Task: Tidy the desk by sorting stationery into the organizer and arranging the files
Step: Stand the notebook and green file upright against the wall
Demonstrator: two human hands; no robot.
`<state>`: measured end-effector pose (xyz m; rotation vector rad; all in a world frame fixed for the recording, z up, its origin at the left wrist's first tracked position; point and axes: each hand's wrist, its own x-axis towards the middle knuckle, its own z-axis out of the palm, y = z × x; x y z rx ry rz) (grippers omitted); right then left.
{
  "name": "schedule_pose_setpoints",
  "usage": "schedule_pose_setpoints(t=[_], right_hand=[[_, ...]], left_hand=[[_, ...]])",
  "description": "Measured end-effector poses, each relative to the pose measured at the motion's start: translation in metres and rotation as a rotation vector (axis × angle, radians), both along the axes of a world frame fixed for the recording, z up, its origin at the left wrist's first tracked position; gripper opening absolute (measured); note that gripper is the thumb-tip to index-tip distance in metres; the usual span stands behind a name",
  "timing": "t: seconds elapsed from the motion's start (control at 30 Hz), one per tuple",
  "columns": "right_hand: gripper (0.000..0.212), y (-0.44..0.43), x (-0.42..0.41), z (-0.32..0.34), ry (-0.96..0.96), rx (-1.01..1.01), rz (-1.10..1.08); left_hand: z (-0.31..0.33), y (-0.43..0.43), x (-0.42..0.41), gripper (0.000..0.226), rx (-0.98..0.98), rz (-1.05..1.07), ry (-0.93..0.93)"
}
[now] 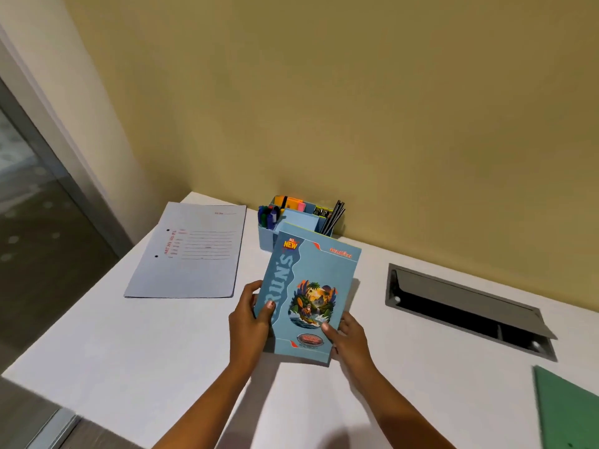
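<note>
Above desk [129, 345], notebook [309, 298] points away, seemingly tilted.

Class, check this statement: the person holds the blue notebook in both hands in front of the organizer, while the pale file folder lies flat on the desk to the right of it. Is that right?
Not quite. The head view shows the pale file folder lying flat to the left of the organizer, not the right. The rest holds: the left hand and right hand both grip the blue notebook in front of the organizer.

Two bare forearms are seen, with no sleeves, watch, bracelet or rings worn. The left hand [249, 322] and right hand [350, 338] are uncovered by gloves, and short, plain fingernails are shown on the thumbs.
</note>
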<state>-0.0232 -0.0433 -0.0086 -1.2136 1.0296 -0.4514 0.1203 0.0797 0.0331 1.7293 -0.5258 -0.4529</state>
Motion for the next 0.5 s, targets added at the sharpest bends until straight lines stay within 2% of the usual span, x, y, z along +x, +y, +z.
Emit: schedule_pose_setpoints(t=[0.2,0.33,0.43,0.5], right_hand=[[0.027,-0.029,-0.037,-0.011,0.092,-0.089,-0.286],[0.021,-0.048,-0.054,-0.023,0.265,-0.171,-0.371],[0.017,-0.059,-0.058,-0.029,0.394,-0.208,-0.404],[0.019,-0.067,-0.057,-0.034,0.442,-0.196,-0.409]], left_hand=[[-0.016,-0.047,-0.016,0.045,0.023,-0.274,0.025],[-0.038,-0.067,-0.020,0.060,0.112,-0.380,-0.030],[-0.058,-0.088,-0.017,0.090,0.150,-0.464,-0.086],[-0.061,-0.101,-0.018,0.086,0.207,-0.495,-0.073]])
